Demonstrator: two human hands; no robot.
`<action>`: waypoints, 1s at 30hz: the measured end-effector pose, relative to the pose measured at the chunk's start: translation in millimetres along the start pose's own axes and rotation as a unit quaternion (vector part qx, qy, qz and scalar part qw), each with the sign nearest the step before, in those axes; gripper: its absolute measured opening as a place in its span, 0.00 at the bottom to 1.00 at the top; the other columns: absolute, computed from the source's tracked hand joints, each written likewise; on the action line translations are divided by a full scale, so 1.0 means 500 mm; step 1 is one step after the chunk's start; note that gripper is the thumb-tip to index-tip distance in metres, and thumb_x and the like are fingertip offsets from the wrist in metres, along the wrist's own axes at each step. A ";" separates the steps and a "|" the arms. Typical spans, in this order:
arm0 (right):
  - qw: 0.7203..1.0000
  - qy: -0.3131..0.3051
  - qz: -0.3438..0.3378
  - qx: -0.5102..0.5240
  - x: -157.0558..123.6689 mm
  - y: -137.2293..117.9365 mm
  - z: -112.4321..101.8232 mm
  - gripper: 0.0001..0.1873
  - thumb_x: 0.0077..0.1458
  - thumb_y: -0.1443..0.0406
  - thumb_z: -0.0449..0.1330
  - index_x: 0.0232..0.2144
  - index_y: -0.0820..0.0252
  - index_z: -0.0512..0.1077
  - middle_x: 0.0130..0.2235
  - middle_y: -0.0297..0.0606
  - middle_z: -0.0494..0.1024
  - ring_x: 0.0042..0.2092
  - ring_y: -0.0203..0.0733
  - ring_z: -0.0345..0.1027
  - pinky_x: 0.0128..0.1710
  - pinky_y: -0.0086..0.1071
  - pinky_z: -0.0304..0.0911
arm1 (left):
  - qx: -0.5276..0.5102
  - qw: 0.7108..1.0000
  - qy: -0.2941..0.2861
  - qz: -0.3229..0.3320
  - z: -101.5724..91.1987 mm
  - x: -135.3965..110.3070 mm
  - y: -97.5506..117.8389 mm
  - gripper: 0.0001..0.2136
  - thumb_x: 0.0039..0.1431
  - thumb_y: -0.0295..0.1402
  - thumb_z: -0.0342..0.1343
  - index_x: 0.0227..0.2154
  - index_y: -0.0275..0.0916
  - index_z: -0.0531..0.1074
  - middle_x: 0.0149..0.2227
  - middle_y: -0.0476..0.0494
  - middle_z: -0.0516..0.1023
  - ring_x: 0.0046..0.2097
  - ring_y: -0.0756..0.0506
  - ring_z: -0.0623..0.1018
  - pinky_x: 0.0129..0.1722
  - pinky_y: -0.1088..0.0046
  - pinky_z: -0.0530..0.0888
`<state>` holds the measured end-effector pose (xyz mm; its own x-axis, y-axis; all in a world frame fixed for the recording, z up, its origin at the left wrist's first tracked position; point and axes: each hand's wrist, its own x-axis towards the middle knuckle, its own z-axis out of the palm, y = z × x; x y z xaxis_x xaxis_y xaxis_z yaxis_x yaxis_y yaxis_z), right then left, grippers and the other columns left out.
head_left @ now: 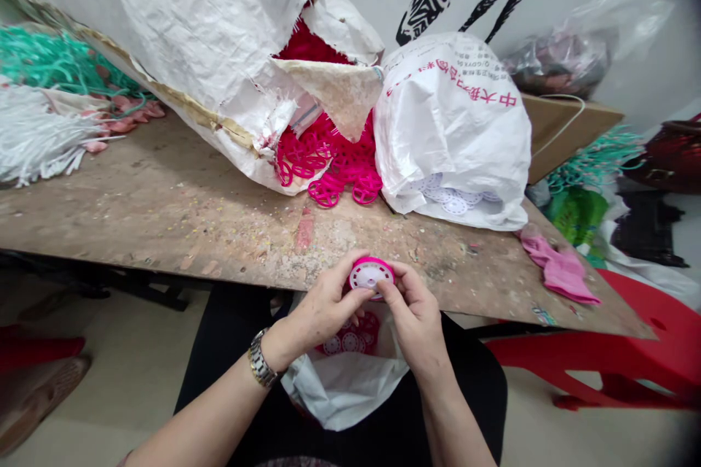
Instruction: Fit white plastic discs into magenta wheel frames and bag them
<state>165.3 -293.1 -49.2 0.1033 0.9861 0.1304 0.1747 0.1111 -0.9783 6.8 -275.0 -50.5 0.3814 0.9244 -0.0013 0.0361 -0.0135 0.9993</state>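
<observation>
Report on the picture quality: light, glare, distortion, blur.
Head view: fairly even light; pale highlights on the clear plastic bag; wide-angle stretching near the edges, red stool included; dark right corners; pink-and-white disc between the fingers reasonably sharp.

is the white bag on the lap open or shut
Open: the white bag's mouth gapes upward, and pink-and-white discs show inside it.

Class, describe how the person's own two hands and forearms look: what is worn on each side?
The left hand is ungloved, with a linked metal band round its wrist, silver with gold-toned parts; probably a watch strap, though no dial shows. The right hand is also ungloved, its wrist unadorned. Both forearms are mostly bare.
</observation>
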 end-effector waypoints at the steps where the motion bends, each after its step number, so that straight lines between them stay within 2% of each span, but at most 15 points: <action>1: 1.000 0.001 -0.002 0.002 -0.002 0.002 0.001 0.10 0.58 0.60 0.60 0.42 0.54 0.74 0.36 0.34 0.79 0.38 0.42 0.72 0.40 0.33 0.67 | 0.010 1.000 -0.002 0.002 0.001 0.000 -0.001 0.23 0.62 0.34 0.55 0.60 0.45 0.62 0.32 0.50 0.75 0.24 0.51 0.74 0.25 0.76 0.74; 5: 0.999 0.014 -0.009 0.031 -0.006 0.004 0.001 0.08 0.58 0.59 0.61 0.39 0.54 0.75 0.36 0.34 0.79 0.39 0.42 0.72 0.41 0.33 0.66 | 0.069 0.997 -0.004 0.034 -0.001 -0.001 0.003 0.21 0.63 0.33 0.54 0.58 0.43 0.63 0.34 0.49 0.76 0.24 0.52 0.74 0.29 0.73 0.75; 8: 0.999 -0.003 -0.001 0.040 -0.004 0.003 -0.002 0.09 0.58 0.59 0.61 0.39 0.54 0.74 0.36 0.34 0.79 0.38 0.42 0.72 0.40 0.32 0.66 | 0.119 0.990 0.005 0.070 -0.005 0.001 0.009 0.20 0.62 0.32 0.55 0.58 0.42 0.64 0.42 0.44 0.78 0.37 0.46 0.78 0.41 0.68 0.76; 10: 0.999 -0.015 0.008 0.034 -0.002 0.003 -0.003 0.09 0.57 0.58 0.62 0.39 0.55 0.74 0.35 0.34 0.79 0.37 0.41 0.72 0.39 0.32 0.66 | 0.151 0.985 0.007 0.084 -0.005 0.002 0.009 0.21 0.62 0.31 0.54 0.58 0.41 0.64 0.49 0.41 0.77 0.46 0.43 0.78 0.48 0.65 0.74; 14: 0.999 0.002 0.032 0.039 -0.005 0.010 -0.002 0.11 0.54 0.58 0.64 0.38 0.56 0.73 0.33 0.34 0.78 0.35 0.41 0.72 0.36 0.31 0.67 | 0.196 0.975 -0.008 0.102 0.000 0.000 0.000 0.23 0.62 0.28 0.53 0.60 0.40 0.61 0.55 0.38 0.74 0.54 0.41 0.75 0.54 0.61 0.71; 18: 0.999 0.009 0.029 0.019 -0.015 0.017 -0.015 0.10 0.55 0.58 0.63 0.37 0.56 0.74 0.33 0.34 0.79 0.34 0.40 0.72 0.35 0.30 0.67 | 0.219 0.968 -0.062 0.102 -0.008 0.003 0.010 0.25 0.65 0.34 0.53 0.63 0.41 0.58 0.59 0.37 0.72 0.57 0.40 0.73 0.55 0.60 0.70; 20: 0.999 -0.017 0.029 -0.010 -0.021 0.016 -0.029 0.10 0.56 0.57 0.62 0.38 0.56 0.74 0.34 0.34 0.79 0.34 0.41 0.72 0.36 0.30 0.66 | 0.237 0.958 -0.112 0.116 -0.025 0.014 0.023 0.25 0.64 0.38 0.55 0.63 0.42 0.60 0.55 0.37 0.74 0.54 0.40 0.75 0.53 0.62 0.71; 22: 0.996 -0.063 0.033 -0.051 -0.031 0.014 -0.044 0.11 0.58 0.57 0.60 0.39 0.56 0.74 0.35 0.35 0.79 0.36 0.41 0.72 0.37 0.30 0.66 | 0.278 0.943 -0.123 0.137 -0.052 0.034 0.035 0.24 0.64 0.42 0.55 0.60 0.41 0.63 0.48 0.39 0.77 0.47 0.42 0.77 0.48 0.64 0.73; 23: 0.992 -0.091 0.038 -0.075 -0.037 0.014 -0.051 0.10 0.59 0.57 0.60 0.39 0.56 0.74 0.35 0.35 0.79 0.37 0.41 0.72 0.38 0.30 0.66 | 0.311 0.934 -0.096 0.147 -0.067 0.049 0.039 0.22 0.65 0.42 0.54 0.59 0.40 0.65 0.46 0.39 0.77 0.45 0.42 0.77 0.48 0.64 0.73; 25: 0.979 -0.148 0.052 -0.129 -0.050 0.020 -0.061 0.10 0.60 0.58 0.58 0.39 0.56 0.73 0.36 0.34 0.79 0.38 0.41 0.72 0.39 0.30 0.65 | 0.399 0.901 -0.020 0.168 -0.099 0.084 0.043 0.18 0.66 0.38 0.51 0.56 0.40 0.68 0.48 0.38 0.75 0.48 0.41 0.75 0.51 0.62 0.71; 27: 0.962 -0.189 0.064 -0.186 -0.065 0.036 -0.068 0.10 0.62 0.58 0.56 0.39 0.55 0.73 0.37 0.35 0.79 0.38 0.42 0.73 0.39 0.32 0.65 | 0.506 0.847 0.041 0.159 -0.129 0.123 0.040 0.16 0.65 0.32 0.51 0.54 0.40 0.70 0.48 0.37 0.73 0.50 0.40 0.73 0.52 0.61 0.70; 30: 0.940 -0.206 0.045 -0.269 -0.083 0.075 -0.077 0.11 0.61 0.60 0.57 0.44 0.55 0.73 0.43 0.39 0.80 0.44 0.48 0.73 0.46 0.38 0.66 | 0.621 0.770 0.072 0.125 -0.165 0.178 0.029 0.17 0.63 0.25 0.49 0.52 0.40 0.72 0.47 0.37 0.72 0.51 0.40 0.72 0.50 0.63 0.71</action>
<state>205.4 -334.6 -85.3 -0.2266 0.9651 -0.1308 0.6649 0.0551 -0.7449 -35.1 -161.4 -33.1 0.4163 0.8655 0.2787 0.8684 -0.4693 0.1601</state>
